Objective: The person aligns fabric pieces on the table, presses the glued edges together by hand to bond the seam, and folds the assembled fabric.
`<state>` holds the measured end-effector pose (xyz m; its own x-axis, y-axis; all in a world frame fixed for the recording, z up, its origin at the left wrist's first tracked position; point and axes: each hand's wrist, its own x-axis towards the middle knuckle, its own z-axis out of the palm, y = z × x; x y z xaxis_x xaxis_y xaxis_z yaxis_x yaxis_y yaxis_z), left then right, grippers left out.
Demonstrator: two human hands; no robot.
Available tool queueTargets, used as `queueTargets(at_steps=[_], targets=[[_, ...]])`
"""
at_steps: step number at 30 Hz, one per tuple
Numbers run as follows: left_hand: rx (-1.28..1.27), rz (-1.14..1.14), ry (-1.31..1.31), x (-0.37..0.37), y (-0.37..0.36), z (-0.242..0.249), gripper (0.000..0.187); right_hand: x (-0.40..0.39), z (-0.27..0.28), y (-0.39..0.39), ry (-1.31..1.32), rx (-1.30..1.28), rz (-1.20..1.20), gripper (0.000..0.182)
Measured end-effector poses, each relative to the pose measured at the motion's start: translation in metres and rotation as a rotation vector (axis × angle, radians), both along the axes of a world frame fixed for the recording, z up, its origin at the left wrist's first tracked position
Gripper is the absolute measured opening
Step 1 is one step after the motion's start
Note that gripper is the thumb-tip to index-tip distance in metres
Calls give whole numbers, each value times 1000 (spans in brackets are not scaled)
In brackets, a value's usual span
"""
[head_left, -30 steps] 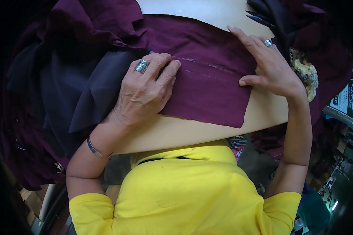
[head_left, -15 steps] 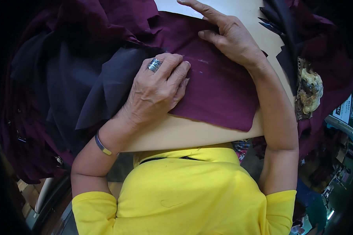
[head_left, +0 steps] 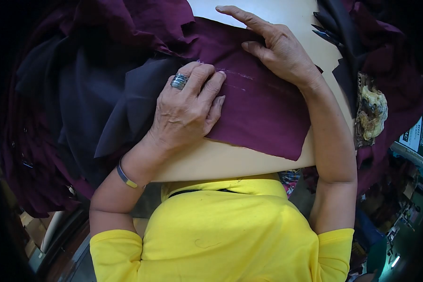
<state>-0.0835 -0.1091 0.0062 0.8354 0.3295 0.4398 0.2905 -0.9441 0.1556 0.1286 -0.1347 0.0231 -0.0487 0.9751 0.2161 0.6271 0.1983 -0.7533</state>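
A maroon fabric panel point(head_left: 263, 108) lies flat before me, with two faint white lines point(head_left: 239, 75) across it. My left hand point(head_left: 185, 101), wearing stacked silver rings point(head_left: 179, 81), presses on the panel's left part with curled fingers. A small whitish bit shows by its fingertips; whatever they may hold is hidden. At the panel's upper right rests my right hand point(head_left: 282, 51), its index finger stretched out and its thumb apart, holding nothing visible. Dark grey cloth point(head_left: 103, 103) lies bunched left of my left hand.
The panel lies on a pale tabletop point(head_left: 239, 157) whose front edge is near my body. More maroon cloth point(head_left: 127, 23) is heaped at the upper left. On the right are dark cloth strips point(head_left: 345, 37) and a yellowish lump point(head_left: 373, 113) on layered, brownish material. A labelled box point(head_left: 413, 136) stands lower right.
My left hand has moved slightly left over the panel, and more of the white lines shows beside its fingers. My right hand keeps its place on the panel; the whole view has shifted a little.
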Motion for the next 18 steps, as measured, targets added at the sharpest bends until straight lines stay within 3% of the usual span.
queueTargets(at_steps=[2, 10, 13, 16, 18], targets=[[-7, 22, -13, 0, 1, 4, 33, 1, 2, 2, 1, -23, 30, 67], [25, -31, 101, -3, -1, 7, 43, 3, -6, 4, -24, 35, 46, 68], [-28, -39, 96, -6, 2, 10, 47, -9, 10, -4, -556, 144, -90, 71], [-79, -36, 13, -8, 2, 7, 46, -12, 5, -1, -507, 288, -120, 74], [-62, -27, -22, -10, 2, 5, 43, -10, 5, 9, -337, 80, -115, 75]])
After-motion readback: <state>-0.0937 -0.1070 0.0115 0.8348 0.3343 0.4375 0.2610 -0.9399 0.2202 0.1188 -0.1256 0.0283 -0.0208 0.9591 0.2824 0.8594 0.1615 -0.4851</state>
